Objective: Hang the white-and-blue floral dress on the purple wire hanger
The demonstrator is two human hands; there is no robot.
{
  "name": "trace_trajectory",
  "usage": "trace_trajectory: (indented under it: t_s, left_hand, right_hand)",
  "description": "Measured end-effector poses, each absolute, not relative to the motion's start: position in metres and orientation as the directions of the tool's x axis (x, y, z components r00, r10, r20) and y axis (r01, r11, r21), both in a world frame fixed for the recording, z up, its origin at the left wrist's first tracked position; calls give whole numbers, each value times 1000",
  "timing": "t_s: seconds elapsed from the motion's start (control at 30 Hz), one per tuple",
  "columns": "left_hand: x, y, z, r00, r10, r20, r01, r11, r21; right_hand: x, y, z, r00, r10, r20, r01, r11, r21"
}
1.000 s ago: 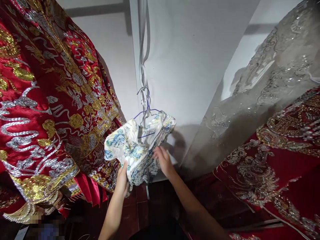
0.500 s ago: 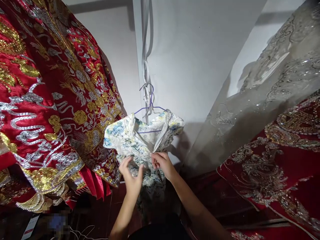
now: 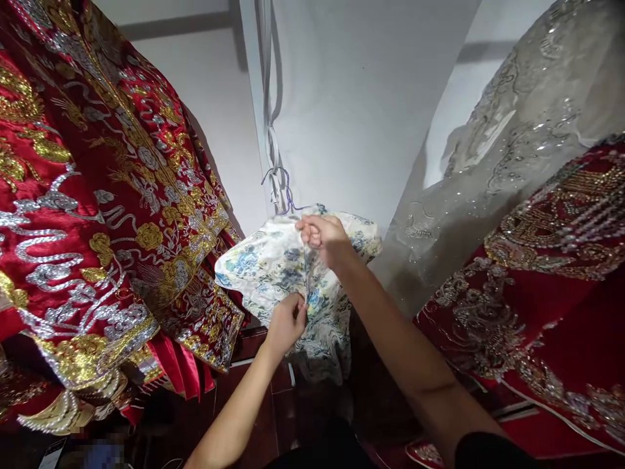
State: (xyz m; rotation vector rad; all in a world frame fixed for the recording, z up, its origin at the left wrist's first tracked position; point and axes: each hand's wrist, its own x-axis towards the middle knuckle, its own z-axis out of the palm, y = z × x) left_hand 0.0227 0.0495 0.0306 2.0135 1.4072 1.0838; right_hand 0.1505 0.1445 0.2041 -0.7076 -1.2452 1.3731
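On a purple hanger (image 3: 290,198) hangs the floral short-sleeved garment (image 3: 287,270), its front edge pinched near the neckline by the right hand's (image 3: 326,241) closed fingers and lower by the left hand's (image 3: 287,324), seemingly keeping it taut.

I can read no text, label, brand, number or sign from here. The phone (image 3: 51,452) at the near left shows too small and dim for me to make out any writing.
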Motion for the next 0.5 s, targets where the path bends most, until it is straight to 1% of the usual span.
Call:
trace_trajectory:
  t_s: [0.07,0.13,0.2,0.27,0.3,0.33,0.43,0.47,0.5]
  left_hand:
    - [18,51,41,240,918,315,584,-396,709]
    - [11,53,62,291,905,311,573,-425,701]
    - [3,57,93,279,881,382,541,-473,696]
    - [-3,64,130,144,824,548,516,-535,669]
    - [-5,69,148,67,770,634,524,-568,635]
    - [-6,75,165,45,722,690,546,-596,588]
    - [-2,92,199,165,630,759,614,-668,421]
    - [-1,95,204,187,610,770,630,-675,383]
    - [-1,97,207,172,594,786,644,-672,366]
  right_hand:
    - [146,140,209,-201,942,270,-338,192,-921]
    - [144,131,204,-239,929,283,-303,206,-931]
    - [145,122,196,-296,914,276,-239,209,-948]
    - [149,114,191,-328,899,290,-170,245,-954]
    - [151,112,191,-334,890,310,-139,278,-950]
    - [153,111,191,-335,880,337,-109,319,-941]
    - [156,119,187,-294,850,437,-11,454,-891]
    - [156,124,181,-269,844,464,25,488,-872]
    - [156,129,173,-245,844,478,60,505,-861]
